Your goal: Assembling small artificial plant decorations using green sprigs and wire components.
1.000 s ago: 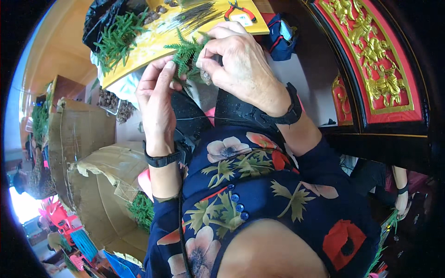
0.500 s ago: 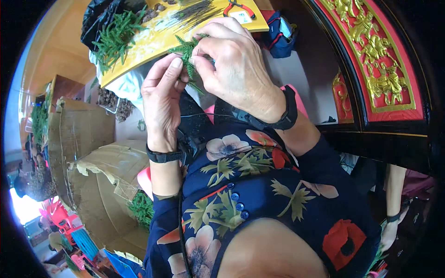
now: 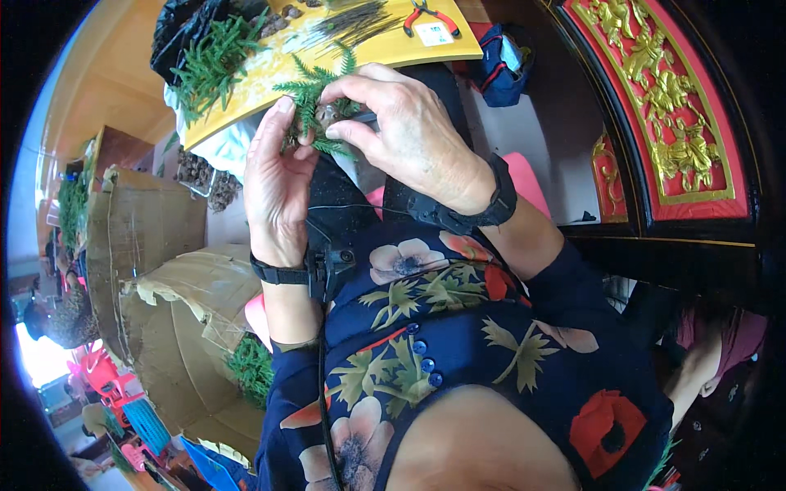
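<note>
In front of me, at the near edge of the yellow board, both hands hold a green pine sprig with needle-covered branches. My left hand is closed on it from the left, thumb and fingers at its base. My right hand curls over it from the right, index finger and thumb bent around its middle. Between the hands shows a brownish lump that looks like a pine cone, partly covered by fingers and needles.
On the board lie more green sprigs, dark wires, pine cones and red-handled pliers. A torn cardboard box stands at left, a dark blue bag beyond the board. Another person's arm is at right.
The hands have lowered slightly, and the right hand has opened wider around the sprig. More branches and the brownish lump now show. The other person's arm at right has shifted.
</note>
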A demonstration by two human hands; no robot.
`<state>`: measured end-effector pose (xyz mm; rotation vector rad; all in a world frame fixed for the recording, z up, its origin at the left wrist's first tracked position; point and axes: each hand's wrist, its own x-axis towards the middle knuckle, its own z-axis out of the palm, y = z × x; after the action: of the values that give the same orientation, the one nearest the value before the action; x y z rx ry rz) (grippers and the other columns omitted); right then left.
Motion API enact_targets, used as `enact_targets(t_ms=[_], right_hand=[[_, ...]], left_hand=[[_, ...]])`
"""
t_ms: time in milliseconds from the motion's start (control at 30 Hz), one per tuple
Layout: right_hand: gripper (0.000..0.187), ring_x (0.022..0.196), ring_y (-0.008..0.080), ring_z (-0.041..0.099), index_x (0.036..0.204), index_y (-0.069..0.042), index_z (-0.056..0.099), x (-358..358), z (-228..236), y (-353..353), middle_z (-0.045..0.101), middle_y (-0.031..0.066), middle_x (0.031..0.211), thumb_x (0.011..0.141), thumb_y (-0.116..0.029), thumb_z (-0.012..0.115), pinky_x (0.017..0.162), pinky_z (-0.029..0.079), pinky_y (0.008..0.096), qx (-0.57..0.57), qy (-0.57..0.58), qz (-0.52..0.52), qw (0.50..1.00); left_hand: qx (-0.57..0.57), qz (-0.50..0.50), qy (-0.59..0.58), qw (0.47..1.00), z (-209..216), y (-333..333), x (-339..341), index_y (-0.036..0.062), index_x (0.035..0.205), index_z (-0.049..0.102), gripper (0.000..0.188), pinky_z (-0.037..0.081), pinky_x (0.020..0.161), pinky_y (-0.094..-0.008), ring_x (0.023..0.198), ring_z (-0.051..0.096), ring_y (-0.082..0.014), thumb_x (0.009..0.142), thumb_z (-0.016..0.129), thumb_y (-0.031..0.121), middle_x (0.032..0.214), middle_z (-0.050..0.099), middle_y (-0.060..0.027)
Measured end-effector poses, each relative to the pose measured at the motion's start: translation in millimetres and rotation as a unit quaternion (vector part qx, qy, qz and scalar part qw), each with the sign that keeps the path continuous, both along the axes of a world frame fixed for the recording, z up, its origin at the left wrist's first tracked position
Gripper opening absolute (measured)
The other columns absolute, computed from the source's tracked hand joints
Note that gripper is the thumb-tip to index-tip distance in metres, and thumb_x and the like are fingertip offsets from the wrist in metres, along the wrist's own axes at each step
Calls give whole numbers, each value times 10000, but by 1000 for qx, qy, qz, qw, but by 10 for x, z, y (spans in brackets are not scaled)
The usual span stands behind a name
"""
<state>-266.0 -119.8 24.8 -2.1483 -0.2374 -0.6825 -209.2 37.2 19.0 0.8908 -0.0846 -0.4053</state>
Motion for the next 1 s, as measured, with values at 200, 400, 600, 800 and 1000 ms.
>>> enact_targets(t_ms=[200, 400, 600, 800, 1000], right_hand=[[223, 883, 333, 577, 897, -41, 608, 8, -21, 21, 549, 151, 1000, 723, -146, 698, 756, 471, 390, -44, -48, -33, 997], [213, 1001, 339, 530, 862, -45, 619, -24, 90, -25, 521, 168, 1073, 705, -156, 709, 840, 432, 419, -107, -119, -27, 987], [199, 1037, 310, 500, 798, -7, 616, -141, 198, -71, 527, 154, 1061, 677, -139, 703, 883, 393, 402, -201, -71, -77, 974], [177, 982, 287, 521, 753, 11, 613, -200, 230, -77, 552, 129, 985, 676, -127, 692, 841, 398, 388, -218, -43, -80, 972], [182, 899, 277, 551, 743, 12, 609, -210, 260, -78, 571, 109, 902, 682, -141, 687, 809, 404, 389, -187, -73, -74, 977]], left_hand=[[-14, 18, 37, 999, 21, -26, 4, 20, 1041, 606, 191, 397, 571, -183, 679, 521, -87, 880, 582, 120, 927, 618, -24], [37, 74, -4, 997, 139, -145, -106, 22, 1031, 628, 194, 382, 566, -180, 645, 492, -72, 859, 610, 111, 887, 621, -15], [139, 36, -117, 983, -11, -201, -132, 21, 982, 659, 168, 390, 612, -172, 695, 502, -45, 827, 646, 85, 856, 612, 9], [162, 23, -194, 967, -25, -219, -134, 5, 941, 669, 144, 413, 674, -162, 739, 537, -53, 804, 662, 50, 840, 598, 5], [163, 65, -279, 944, 43, -282, -225, -13, 932, 670, 148, 432, 676, -185, 740, 546, -81, 788, 673, 20, 828, 595, -22]])
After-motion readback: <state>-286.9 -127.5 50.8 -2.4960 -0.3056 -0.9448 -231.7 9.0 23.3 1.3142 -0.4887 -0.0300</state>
